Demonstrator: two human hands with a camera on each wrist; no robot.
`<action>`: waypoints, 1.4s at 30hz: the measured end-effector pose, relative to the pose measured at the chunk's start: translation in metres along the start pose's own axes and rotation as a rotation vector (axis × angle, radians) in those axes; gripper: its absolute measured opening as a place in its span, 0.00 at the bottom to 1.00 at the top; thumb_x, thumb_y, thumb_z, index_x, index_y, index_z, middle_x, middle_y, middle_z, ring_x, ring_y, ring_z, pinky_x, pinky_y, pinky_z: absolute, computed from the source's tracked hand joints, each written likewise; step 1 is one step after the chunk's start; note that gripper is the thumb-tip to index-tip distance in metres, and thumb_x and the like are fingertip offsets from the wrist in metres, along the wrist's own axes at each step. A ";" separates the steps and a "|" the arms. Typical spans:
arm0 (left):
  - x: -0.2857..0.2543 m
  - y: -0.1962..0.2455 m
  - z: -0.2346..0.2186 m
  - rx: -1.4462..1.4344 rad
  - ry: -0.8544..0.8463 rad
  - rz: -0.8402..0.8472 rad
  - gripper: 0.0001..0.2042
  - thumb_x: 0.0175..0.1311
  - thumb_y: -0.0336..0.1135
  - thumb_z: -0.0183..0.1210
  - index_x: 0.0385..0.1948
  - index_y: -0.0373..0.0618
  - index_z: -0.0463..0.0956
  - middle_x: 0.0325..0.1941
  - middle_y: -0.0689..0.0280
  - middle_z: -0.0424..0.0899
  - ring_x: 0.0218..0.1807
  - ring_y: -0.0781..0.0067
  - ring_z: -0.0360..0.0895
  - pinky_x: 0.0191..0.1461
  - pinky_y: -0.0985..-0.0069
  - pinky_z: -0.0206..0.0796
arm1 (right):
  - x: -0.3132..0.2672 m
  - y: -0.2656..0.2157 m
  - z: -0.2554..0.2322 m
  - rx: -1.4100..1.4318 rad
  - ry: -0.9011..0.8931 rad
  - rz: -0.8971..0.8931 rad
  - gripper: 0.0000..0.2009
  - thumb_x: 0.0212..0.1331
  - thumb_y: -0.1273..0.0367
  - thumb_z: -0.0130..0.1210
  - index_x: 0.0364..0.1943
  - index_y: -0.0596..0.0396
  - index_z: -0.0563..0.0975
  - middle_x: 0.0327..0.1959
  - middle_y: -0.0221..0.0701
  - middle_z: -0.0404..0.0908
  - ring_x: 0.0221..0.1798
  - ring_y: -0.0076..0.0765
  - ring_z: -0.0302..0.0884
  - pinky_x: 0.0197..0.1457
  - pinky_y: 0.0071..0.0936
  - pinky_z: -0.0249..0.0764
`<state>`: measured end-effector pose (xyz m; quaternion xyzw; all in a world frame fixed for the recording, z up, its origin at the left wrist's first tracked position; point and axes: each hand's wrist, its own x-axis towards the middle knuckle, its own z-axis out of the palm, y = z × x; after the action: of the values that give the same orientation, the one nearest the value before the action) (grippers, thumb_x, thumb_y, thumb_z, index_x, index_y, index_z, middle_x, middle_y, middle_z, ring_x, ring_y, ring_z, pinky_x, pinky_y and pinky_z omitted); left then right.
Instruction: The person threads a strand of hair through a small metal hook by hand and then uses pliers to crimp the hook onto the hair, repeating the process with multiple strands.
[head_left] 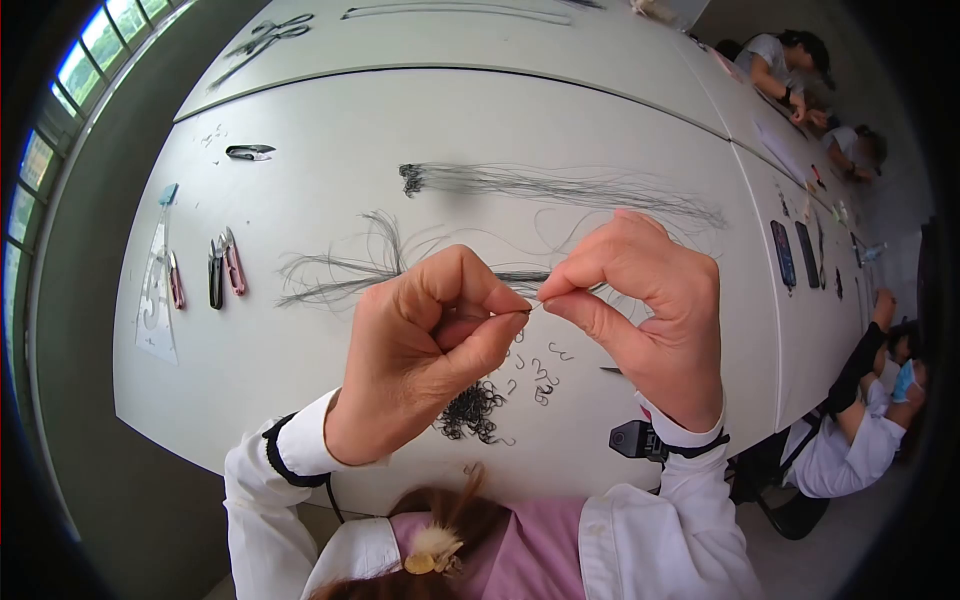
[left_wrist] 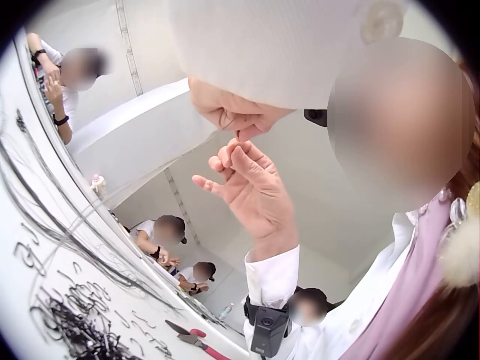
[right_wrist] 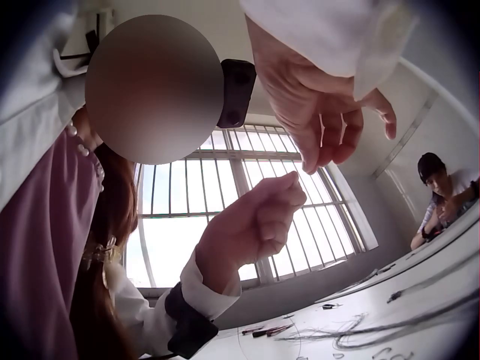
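Note:
Held up over the table, the left hand (head_left: 415, 345) pinches a tiny dark hook between thumb and forefinger. Right against it, the right hand (head_left: 665, 300) pinches a thin line with thumb and forefinger; its other fingers are partly bent, as the left wrist view shows. The line is too fine to follow. Below the hands lies a pile of dark fish hooks (head_left: 470, 412), with several loose hooks (head_left: 543, 378) beside it. A bundle of fine dark lines (head_left: 335, 277) runs behind both hands. Farther back lies another line bundle (head_left: 560, 186) with hooks (head_left: 409, 180) clustered at its left end.
Black snips (head_left: 216, 276), pink snips (head_left: 234, 265) and a clear set square (head_left: 156, 300) lie at the left, with another pair of snips (head_left: 250, 153) behind. A red-handled cutter (left_wrist: 196, 339) lies near the hook pile. Phones (head_left: 782, 253) and several people are at the right.

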<state>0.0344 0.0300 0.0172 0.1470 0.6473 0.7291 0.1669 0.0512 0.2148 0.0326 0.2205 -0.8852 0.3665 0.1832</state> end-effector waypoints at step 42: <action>-0.001 -0.006 -0.007 -0.065 -0.102 0.034 0.05 0.59 0.24 0.58 0.27 0.37 0.71 0.27 0.70 0.77 0.25 0.93 0.65 0.29 0.91 0.57 | -0.002 -0.003 -0.010 0.124 -0.126 0.129 0.07 0.41 0.76 0.63 0.27 0.59 0.78 0.25 0.31 0.78 0.32 0.30 0.74 0.39 0.23 0.66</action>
<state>0.0326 0.0234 0.0106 0.1894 0.6113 0.7441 0.1918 0.0558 0.2211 0.0400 0.1964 -0.8828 0.4172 0.0893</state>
